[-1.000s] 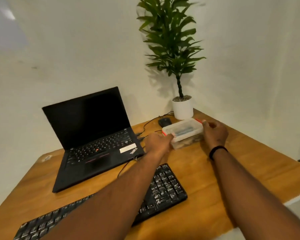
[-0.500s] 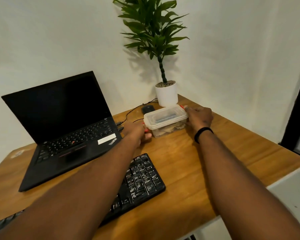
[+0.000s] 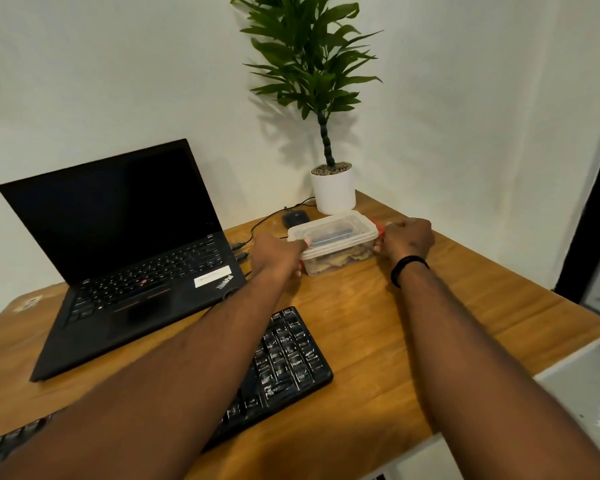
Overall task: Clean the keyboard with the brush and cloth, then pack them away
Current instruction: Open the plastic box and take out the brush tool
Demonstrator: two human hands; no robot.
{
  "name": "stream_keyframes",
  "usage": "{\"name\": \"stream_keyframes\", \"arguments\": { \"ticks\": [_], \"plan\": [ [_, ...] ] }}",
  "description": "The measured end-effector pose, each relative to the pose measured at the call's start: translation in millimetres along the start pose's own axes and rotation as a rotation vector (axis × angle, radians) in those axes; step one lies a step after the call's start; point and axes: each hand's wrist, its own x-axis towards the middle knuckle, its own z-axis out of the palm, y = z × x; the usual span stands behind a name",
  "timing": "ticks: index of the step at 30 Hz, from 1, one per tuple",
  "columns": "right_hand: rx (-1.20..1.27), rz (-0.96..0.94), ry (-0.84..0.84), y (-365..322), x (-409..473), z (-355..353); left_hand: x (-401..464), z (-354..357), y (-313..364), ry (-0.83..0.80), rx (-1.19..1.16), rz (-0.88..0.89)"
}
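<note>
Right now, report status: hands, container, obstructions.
Left hand and right hand grip the red end clips of the clear lidded container. Container sits on the wooden desk, lid on. Keyboard under left forearm; nothing blocking.

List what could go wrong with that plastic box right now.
Both hands, left hand and right hand, grip the red clips of the lidded clear plastic box. If a clip pops suddenly, the box could jerk into the black mouse or white plant pot just behind. Pulling it closer might snag the black cable.
</note>
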Motion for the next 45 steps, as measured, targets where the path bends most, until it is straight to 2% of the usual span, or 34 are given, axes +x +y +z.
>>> {"name": "stream_keyframes", "arguments": {
  "ticks": [2, 4, 7, 11, 15, 19, 21, 26, 30, 34, 37, 40, 42, 45],
  "plan": [
    [-0.012, 0.001, 0.053, 0.9, 0.8, -2.2, 0.8, -0.2, -0.6, -0.004, -0.014, -0.013],
    [-0.093, -0.096, 0.066, 2.0, 1.3, -0.5, 1.9, -0.5, -2.1, 0.009, -0.018, -0.015],
    [-0.261, -0.263, -0.013, 5.1, -2.4, 6.0, 4.3, -0.8, -5.0, 0.053, -0.037, -0.011],
    [-0.395, -0.324, -0.086, 8.0, -4.2, 10.8, 1.9, -3.7, -1.5, 0.048, -0.058, -0.015],
    [-0.284, -0.441, -0.034, 0.0, -20.3, -1.3, -7.7, -12.4, 6.3, 0.03, -0.217, 0.005],
    [-0.107, -0.448, 0.058, -4.2, -45.7, -23.1, -31.3, -23.7, 5.1, -0.051, -0.269, 0.117],
    [-0.061, -0.411, 0.093, -3.1, -64.1, -36.1, -44.3, -28.4, 1.4, -0.075, -0.194, 0.204],
    [0.078, -0.317, 0.032, -4.5, -116.7, -73.5, -79.3, -38.9, -11.0, -0.128, 0.028, 0.456],
    [0.077, -0.296, 0.074, -0.3, -139.5, -103.5, -99.1, -42.5, -21.2, -0.21, 0.137, 0.592],
    [-0.089, -0.262, 0.086, 12.6, -147.2, -121.1, -110.3, -48.0, -26.2, -0.276, 0.244, 0.713],
    [-0.32, -0.283, 0.057, 22.0, -146.7, -120.4, -114.2, -50.6, -29.3, -0.384, 0.343, 0.703],
    [-0.592, -0.357, 0.004, 21.7, -148.5, -114.4, -116.3, -52.4, -29.7, -0.417, 0.415, 0.701],
    [-0.667, -0.427, 0.029, 17.4, -155.6, -108.1, -117.8, -51.7, -27.5, -0.35, 0.408, 0.712],
    [-0.571, -0.518, -0.006, 4.3, -169.4, -86.8, -116.5, -45.4, -24.4, -0.185, 0.339, 0.702]
  ]
}}
